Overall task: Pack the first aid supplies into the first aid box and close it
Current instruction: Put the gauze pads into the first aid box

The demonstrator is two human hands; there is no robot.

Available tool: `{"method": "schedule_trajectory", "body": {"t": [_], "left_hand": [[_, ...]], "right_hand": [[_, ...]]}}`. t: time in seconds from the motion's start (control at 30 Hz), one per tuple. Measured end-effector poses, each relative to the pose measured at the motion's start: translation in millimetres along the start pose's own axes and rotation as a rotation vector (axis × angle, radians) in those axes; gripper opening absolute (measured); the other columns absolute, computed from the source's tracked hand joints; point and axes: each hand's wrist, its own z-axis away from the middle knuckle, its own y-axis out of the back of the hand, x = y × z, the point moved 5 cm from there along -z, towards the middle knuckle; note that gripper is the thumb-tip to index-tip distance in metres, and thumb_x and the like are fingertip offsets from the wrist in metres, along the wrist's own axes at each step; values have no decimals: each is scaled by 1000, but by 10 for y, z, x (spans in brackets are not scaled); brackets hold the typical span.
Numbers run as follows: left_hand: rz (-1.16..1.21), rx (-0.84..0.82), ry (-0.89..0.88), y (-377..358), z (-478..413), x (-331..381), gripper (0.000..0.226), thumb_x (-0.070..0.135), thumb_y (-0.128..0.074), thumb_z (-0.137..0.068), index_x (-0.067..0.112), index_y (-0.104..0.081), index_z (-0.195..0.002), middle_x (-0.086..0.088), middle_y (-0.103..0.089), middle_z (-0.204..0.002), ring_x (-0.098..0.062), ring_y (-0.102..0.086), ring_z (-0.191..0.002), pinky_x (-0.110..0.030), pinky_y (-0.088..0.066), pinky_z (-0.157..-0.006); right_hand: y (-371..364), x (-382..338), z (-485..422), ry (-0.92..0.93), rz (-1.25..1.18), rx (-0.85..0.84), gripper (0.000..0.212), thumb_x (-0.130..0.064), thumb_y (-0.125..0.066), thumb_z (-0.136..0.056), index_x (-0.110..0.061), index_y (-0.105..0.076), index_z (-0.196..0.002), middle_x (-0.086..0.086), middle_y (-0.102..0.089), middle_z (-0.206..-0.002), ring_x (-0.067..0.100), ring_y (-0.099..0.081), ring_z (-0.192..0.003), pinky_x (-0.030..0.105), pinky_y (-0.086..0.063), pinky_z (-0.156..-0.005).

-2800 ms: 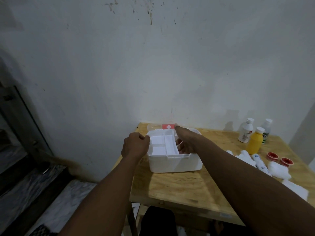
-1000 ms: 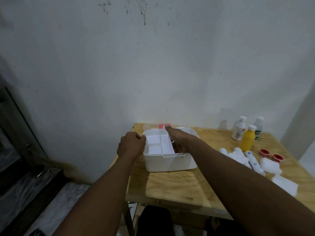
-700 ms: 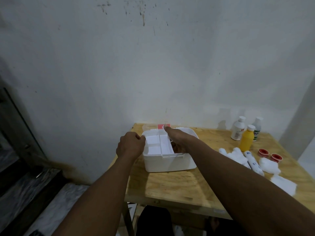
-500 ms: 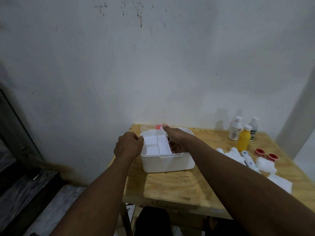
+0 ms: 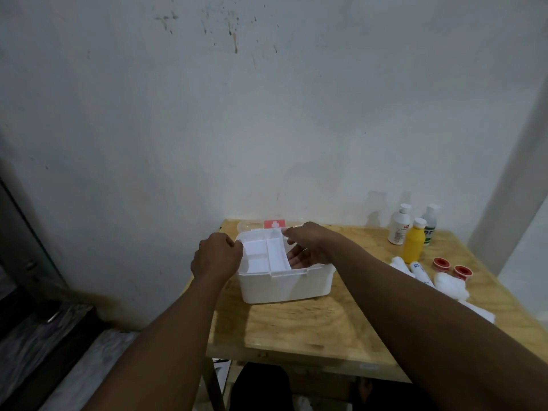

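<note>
A white first aid box [image 5: 286, 284] stands open on the wooden table [image 5: 311, 327]. A white divided tray [image 5: 264, 255] sits in its left half. My left hand [image 5: 216, 256] grips the tray's left edge. My right hand [image 5: 308, 246] holds the tray's right side, its fingers reaching down into the box. The clear lid with a red cross label [image 5: 274, 224] lies behind the box. Supplies wait at the right: a white bottle [image 5: 400, 228], a yellow bottle [image 5: 414, 244], a green-labelled bottle [image 5: 429, 223], two red tape rolls [image 5: 452, 268], a tube [image 5: 421, 271] and cotton wads [image 5: 449, 284].
A white wall rises right behind the table. The table's left edge drops to a dark stone floor and step [image 5: 44, 336]. White gauze pads [image 5: 483, 312] lie near the right arm. A dark object [image 5: 261, 387] sits under the table.
Both hands have stayed on the tray in the box. Only the head camera has shifted slightly, so the scene has drifted a little left.
</note>
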Motion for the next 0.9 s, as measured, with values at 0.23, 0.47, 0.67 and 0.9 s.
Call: {"method": "schedule_trajectory", "body": {"t": [0.23,0.47,0.67,0.9], "left_hand": [[6,4,-3,18,22,5,29,38,-59,-94,16,-69,-78,2,-62,-71,-17,-55,-64,-26,-39,-60],[-64,19,-83,45,-1,42,29,44,-57,-95,18,-68,-87,0,-66,-81,-19,-60,-71,-28,-44,-63],[-129,123,-284,140,-55,424,32,46,-56,-93,19,-71,-103,-4,-69,-104,-27,-65,-95,-35,-51,-77],[-2,54,-652,-155,365,1438,20,34,-59,-91,21,-72,-98,-2,-69,-100,-25,-65,-96,-32,-48,-74]], "right_hand": [[12,64,18,16,21,3,38,-23,-57,-96,3,-52,-123,26,-69,-97,32,-68,-75,38,-59,-72],[38,21,59,39,37,22,28,-18,-57,-96,-2,-50,-118,26,-70,-104,31,-70,-77,44,-60,-82],[576,-159,380,175,-43,113,35,-17,-57,-97,7,-52,-122,28,-65,-98,32,-67,-75,43,-59,-69],[1754,123,900,128,65,352,31,-18,-59,-94,3,-57,-117,20,-67,-92,30,-66,-70,34,-53,-62]]}}
